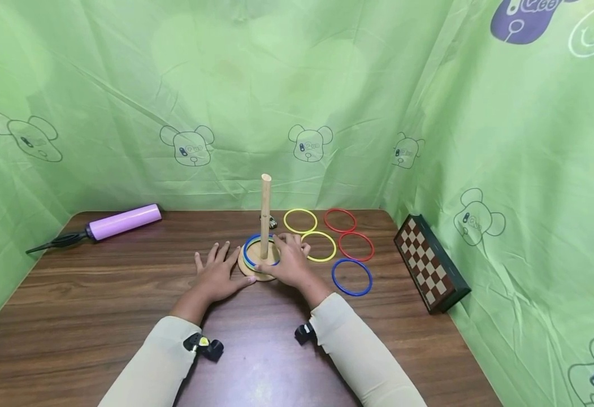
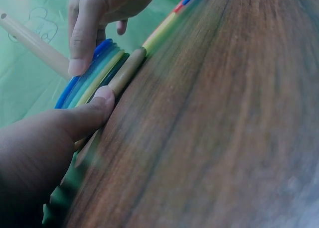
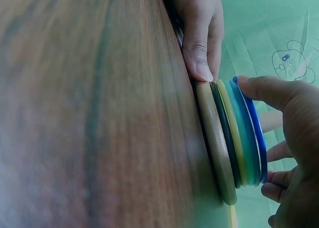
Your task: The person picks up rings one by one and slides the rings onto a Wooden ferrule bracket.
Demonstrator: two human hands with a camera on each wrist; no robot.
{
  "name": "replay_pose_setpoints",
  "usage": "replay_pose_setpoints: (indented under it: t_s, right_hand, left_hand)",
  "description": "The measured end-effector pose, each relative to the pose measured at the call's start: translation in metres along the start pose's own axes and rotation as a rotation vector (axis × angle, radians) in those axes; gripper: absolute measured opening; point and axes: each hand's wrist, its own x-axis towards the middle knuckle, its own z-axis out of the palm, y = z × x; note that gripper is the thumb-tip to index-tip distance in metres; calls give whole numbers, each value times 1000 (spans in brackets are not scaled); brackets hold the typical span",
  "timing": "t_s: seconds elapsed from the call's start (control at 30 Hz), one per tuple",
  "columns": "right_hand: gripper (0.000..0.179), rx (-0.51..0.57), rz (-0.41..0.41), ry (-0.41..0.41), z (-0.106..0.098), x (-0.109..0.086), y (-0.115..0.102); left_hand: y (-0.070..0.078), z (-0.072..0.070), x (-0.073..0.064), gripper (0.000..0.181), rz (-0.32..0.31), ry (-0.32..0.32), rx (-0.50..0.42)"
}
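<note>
A wooden peg (image 1: 265,215) stands upright on a round wooden base (image 3: 217,143). Several rings lie stacked around it: dark green lowest, then yellow, teal and blue. My right hand (image 1: 293,264) grips the top blue ring (image 3: 258,131) across its width, thumb at the near edge and fingers at the far side. Flat on the table to the left, my left hand (image 1: 219,278) has its fingers spread. Its thumb (image 2: 103,99) presses against the rim of the base.
Right of the stand lie two yellow rings (image 1: 335,247), two red rings (image 1: 373,247) and a loose blue ring (image 1: 355,295). A folded checkerboard case (image 1: 429,263) leans at the right. A purple hand pump (image 1: 125,222) lies far left. Something small and dark (image 1: 272,222) sits behind the peg.
</note>
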Motion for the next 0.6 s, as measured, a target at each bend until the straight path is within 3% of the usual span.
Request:
replay_pose_setpoints:
  t_s: [0.3,0.6]
  right_hand:
    - [97,16,-27,27,-5,-4,-1]
    - [101,14,-11,37,-27,-20,11]
  left_hand:
    - [-1,1,-1,109,0,4,-3]
    - [-2,1,-1,109,-1,1,-5]
